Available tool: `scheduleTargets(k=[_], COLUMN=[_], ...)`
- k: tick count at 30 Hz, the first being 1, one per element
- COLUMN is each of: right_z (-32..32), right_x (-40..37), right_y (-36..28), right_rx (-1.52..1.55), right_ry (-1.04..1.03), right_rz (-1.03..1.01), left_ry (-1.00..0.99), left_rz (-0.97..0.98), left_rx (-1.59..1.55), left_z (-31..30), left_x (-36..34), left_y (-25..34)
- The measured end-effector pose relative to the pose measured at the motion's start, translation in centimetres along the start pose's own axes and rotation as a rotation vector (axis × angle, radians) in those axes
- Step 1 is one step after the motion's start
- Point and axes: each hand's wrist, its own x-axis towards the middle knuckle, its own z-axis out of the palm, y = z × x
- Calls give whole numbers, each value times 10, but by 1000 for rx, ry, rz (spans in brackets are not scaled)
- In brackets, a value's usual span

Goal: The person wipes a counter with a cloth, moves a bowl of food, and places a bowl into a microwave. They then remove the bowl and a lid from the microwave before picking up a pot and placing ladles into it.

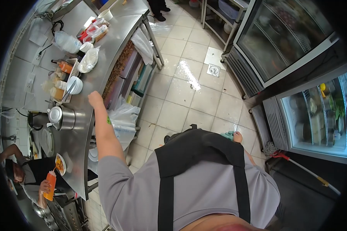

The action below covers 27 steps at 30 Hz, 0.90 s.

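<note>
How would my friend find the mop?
Find the lit fridge on the right. Just below it in the picture, the mop slants down. It's the only thing there with grey strings and a bright red clamp.

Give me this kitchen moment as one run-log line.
left hand: at counter edge | right hand: holding green cloth | co-worker: holding orange bottle at plate | mop: near lit fridge
</note>
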Motion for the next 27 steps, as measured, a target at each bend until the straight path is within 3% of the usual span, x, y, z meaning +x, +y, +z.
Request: scheduleTargets(k=[27], right_z=[-13], right_x=[-7], right_y=[-9], right_rx=[-2], right_ry=[10], right_rz=[-26], left_ry=[32], left_rz=[-1], left_rx=[-5], left_z=[3], left_x=[-1], left_y=[-1])
